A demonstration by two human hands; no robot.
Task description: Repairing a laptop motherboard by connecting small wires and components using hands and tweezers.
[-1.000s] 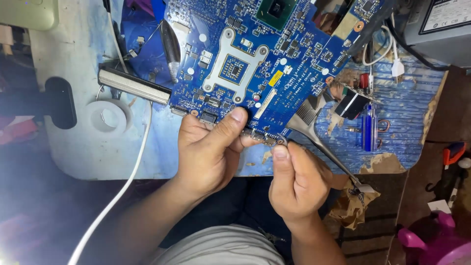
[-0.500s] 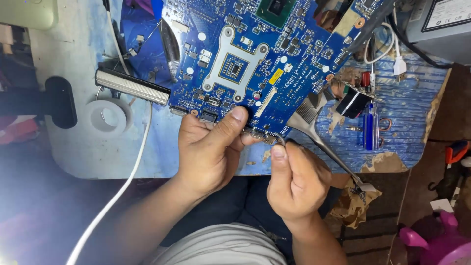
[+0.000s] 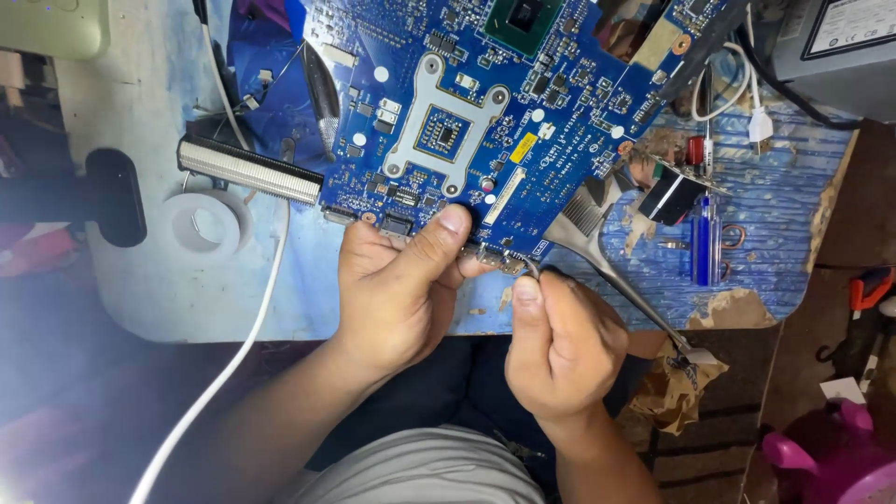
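Up close at the bench, you hold a blue circuit board (image 3: 485, 121) by its near edge, both hands working at the same small spot. Your left hand (image 3: 397, 289) grips the board's lower edge, thumb pressed flat on the top face beside a row of small connectors, the other fingers curled underneath. Your right hand (image 3: 560, 345) sits just beside it, thumb and forefinger pressed together in a pinch on a thin metal tool (image 3: 530, 268) whose tip meets the board's edge; what the tip touches is too small to tell.

The board lies tilted across a worn blue mat (image 3: 765, 243), its silver bracket (image 3: 448, 126) framing a square chip near the middle. A ribbed metal heatsink (image 3: 247, 170) juts from the board's left side. Tweezers (image 3: 616, 271) lie to the right of your hands, running from under the board toward the mat's near edge. A white cable (image 3: 247, 345) trails down the left, past a roll of tape (image 3: 203, 222) on the pale tabletop. A blue pen (image 3: 702, 243) rests on the mat well right of the board, near a white plug (image 3: 761, 123).
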